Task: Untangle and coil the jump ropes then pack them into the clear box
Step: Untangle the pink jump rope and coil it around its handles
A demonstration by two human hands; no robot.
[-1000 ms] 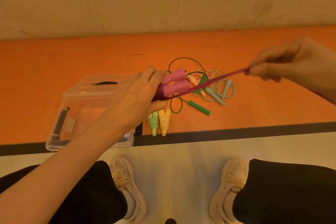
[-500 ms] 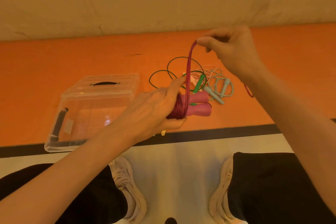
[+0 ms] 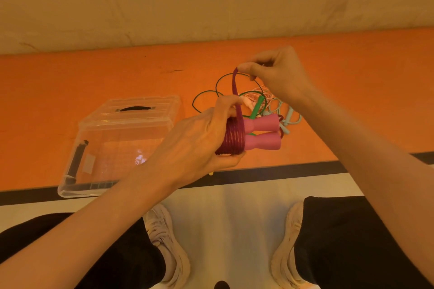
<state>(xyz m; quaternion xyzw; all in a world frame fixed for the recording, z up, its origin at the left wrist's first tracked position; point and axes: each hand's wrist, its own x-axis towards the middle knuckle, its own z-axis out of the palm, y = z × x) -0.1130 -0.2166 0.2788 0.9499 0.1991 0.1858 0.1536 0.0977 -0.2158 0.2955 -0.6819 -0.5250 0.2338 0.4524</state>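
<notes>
My left hand (image 3: 199, 138) grips the pink jump rope (image 3: 260, 132) by its two pink handles, with dark pink cord wound in several turns round them. My right hand (image 3: 274, 73) pinches the free loop of that cord above the handles, pulling it up taut. The clear box (image 3: 122, 143) lies on the orange floor to the left, its lid with a black handle on top. Behind my hands a tangle of ropes (image 3: 258, 101) lies on the floor: a green rope, a pale blue one and a light pink one.
A black stripe (image 3: 293, 171) divides the orange floor from the white floor where my shoes (image 3: 169, 241) and black-trousered knees sit. A beige wall rises behind the orange strip.
My right hand has swung in from the far right to above the handles, bringing the cord up over them. My left hand has turned the handles and lowered slightly.
</notes>
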